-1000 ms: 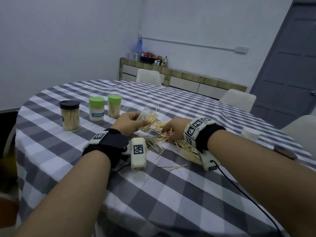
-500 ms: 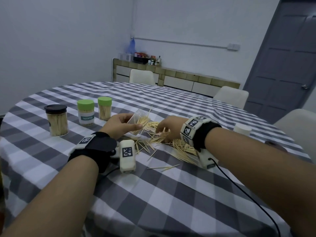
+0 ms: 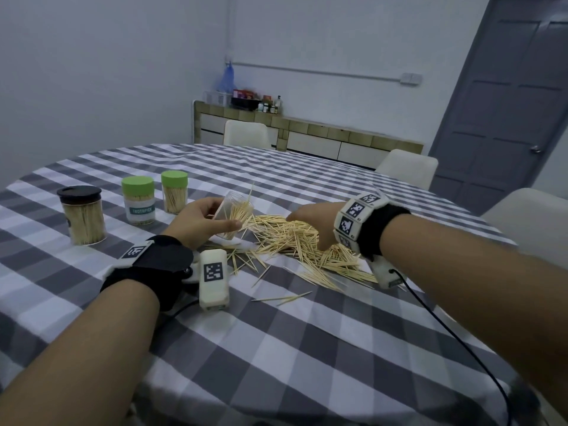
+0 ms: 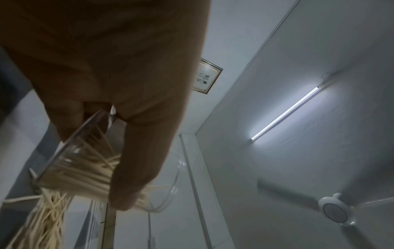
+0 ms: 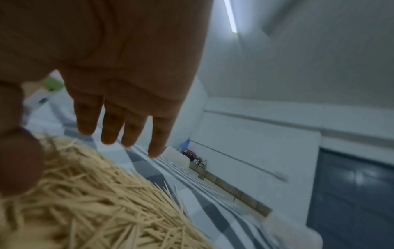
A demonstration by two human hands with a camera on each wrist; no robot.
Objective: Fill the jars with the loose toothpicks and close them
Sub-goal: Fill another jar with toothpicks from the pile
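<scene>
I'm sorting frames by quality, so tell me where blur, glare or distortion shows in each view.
Head view: sharp, dim, wide-angle bend at the table edges. Left wrist view: tube light blooms with glare, the left hand dark against it. Right wrist view: motion-blurred, right hand and toothpick pile soft.

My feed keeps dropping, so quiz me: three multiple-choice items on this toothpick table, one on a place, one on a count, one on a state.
1. Where is the loose toothpick pile?
A. left of the black-lidded jar
B. between the two hands
C. on a chair

2. How many closed jars stand on the table?
A. one
B. five
C. three

3. What is the left hand doing?
A. gripping a tilted clear jar
B. lying flat on the cloth
C. pressing on a lid

Answers: 1 B, the pile lies beside the jar and under the right hand. 2 C, one black-lidded jar and two green-lidded jars. 3 A, its fingers curl round the jar.
</scene>
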